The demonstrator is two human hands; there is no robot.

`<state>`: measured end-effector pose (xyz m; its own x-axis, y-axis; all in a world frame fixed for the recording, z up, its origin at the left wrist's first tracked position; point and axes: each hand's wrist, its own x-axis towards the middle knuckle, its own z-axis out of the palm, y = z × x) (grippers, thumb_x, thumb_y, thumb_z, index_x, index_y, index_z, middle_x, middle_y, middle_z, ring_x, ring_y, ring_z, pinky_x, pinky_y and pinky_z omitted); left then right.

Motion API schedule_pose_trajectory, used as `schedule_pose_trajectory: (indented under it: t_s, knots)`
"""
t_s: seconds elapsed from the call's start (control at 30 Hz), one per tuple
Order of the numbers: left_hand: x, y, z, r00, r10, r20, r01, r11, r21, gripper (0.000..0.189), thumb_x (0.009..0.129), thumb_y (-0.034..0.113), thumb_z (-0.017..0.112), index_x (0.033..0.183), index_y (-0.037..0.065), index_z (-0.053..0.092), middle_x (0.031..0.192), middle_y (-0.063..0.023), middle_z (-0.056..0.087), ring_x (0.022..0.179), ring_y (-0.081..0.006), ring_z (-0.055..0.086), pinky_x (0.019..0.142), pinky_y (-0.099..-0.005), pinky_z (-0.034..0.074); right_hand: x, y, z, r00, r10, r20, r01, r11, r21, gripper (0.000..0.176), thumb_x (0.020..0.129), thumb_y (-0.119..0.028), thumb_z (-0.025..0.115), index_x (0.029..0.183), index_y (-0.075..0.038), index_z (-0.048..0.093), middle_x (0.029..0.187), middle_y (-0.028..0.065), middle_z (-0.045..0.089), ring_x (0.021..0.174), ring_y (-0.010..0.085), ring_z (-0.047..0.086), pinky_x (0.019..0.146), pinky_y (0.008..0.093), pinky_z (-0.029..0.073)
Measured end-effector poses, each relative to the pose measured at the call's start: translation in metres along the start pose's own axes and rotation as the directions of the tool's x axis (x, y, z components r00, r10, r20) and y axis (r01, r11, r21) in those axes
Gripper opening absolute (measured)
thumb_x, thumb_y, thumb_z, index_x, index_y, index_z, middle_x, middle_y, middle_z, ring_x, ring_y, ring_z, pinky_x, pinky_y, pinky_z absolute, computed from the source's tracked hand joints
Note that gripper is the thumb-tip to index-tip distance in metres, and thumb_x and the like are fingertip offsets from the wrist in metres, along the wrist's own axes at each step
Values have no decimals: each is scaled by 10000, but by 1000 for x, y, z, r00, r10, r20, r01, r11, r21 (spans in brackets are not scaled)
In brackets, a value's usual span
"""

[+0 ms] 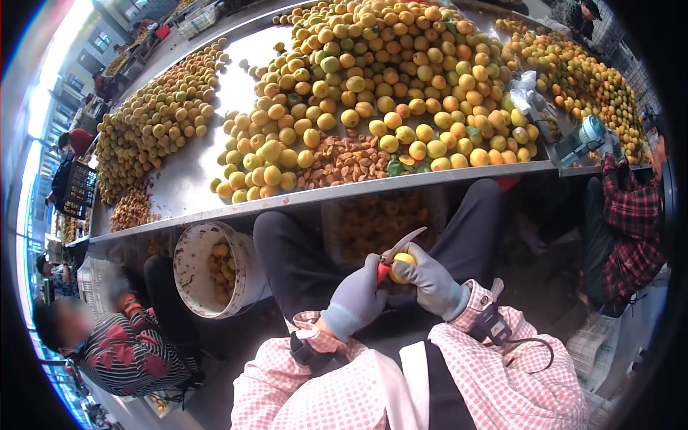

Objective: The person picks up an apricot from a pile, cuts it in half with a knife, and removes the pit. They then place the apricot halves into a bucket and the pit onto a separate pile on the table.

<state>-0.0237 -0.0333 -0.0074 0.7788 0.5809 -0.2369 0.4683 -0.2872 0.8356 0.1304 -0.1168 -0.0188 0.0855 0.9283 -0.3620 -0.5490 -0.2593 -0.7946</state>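
My left hand [353,301], in a grey glove, is closed around the red handle of a cutting tool [405,244] with a curved metal blade. I cannot make out whether the tool has one blade or two. My right hand [438,281], gloved too, grips a yellow apricot [403,268] against the tool, just below the blade. Both hands meet above my lap. Beneath them, between my knees, a container [383,222] of opened orange-brown fruit shows in shadow under the table edge.
Piled apricots [387,64] cover much of the metal table [193,172], with brown pits [344,159] near its front edge. A dirty white bucket [188,269] with fruit stands left of my knee. People sit at left [129,351] and right [634,222], a teal-topped item [591,132] beside the latter.
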Motion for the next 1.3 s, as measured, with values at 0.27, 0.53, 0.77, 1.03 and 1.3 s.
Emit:
schedule_pose_trajectory:
  t_s: [0.27, 0.53, 0.77, 1.03, 1.3]
  knots:
    - [16, 0, -4, 999, 24, -35, -38, 880, -473, 307, 806, 75, 639, 1067, 17, 488, 865, -150, 579, 753, -216, 577, 721, -318, 477, 12, -13, -8, 913, -386, 129, 407, 880, -246, 490, 837, -299, 732, 1175, -56, 473, 1078, 33, 503, 968, 99, 498, 862, 252, 434]
    - [15, 8, -8, 993, 46, -105, -84, 916, -392, 304, 809, 86, 669, 1060, 25, 507, 833, -132, 584, 714, -186, 552, 697, -300, 475, 1, -26, 6, 980, -198, 1, 198, 980, 35, 486, 847, -194, 722, 1215, -59, 435, 1108, 37, 511, 966, 89, 523, 839, 225, 474]
    - [9, 27, -48, 925, 121, -359, -157, 985, -73, 273, 833, 123, 699, 1049, 60, 545, 742, -142, 618, 626, -324, 624, 565, -324, 478, 2, -32, -23, 932, -314, -181, 331, 941, 73, 461, 827, -91, 714, 1201, -55, 447, 1150, 72, 529, 959, 157, 605, 843, 270, 518]
    - [4, 43, -41, 941, 304, -151, -314, 948, -47, 300, 799, 58, 700, 1070, 35, 573, 817, -93, 660, 694, -200, 669, 643, -266, 503, -10, -38, -8, 927, -370, 66, 348, 911, 220, 461, 777, -53, 735, 1171, -58, 495, 1169, 107, 576, 1144, 265, 569, 1051, 403, 388]
    - [-8, 21, -31, 882, 455, -125, -411, 870, 271, 406, 794, 195, 717, 1163, 88, 587, 812, -130, 661, 621, -315, 632, 521, -339, 479, -15, -33, 1, 898, -420, 135, 341, 854, 392, 437, 813, 31, 673, 1191, -80, 484, 1227, 100, 538, 1159, 217, 550, 1044, 373, 409]
